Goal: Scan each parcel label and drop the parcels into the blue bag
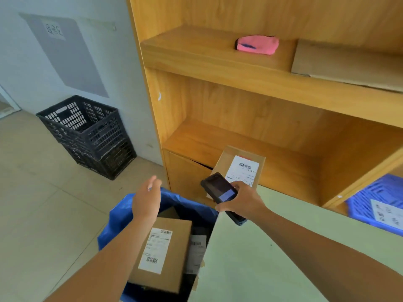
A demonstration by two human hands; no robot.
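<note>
The blue bag stands open on the floor at bottom centre, holding a brown parcel with a white label face up and other parcels beside it. My left hand hovers over the bag's far rim, fingers loosely apart, holding nothing. My right hand grips a black handheld scanner, its screen facing up. Just beyond the scanner a cardboard parcel with a white barcode label leans at the front of the lower wooden shelf.
A pale green table top lies under my right arm. The wooden shelf unit holds a pink cloth and flat cardboard. A blue basket sits at right. Stacked black crates stand by the wall.
</note>
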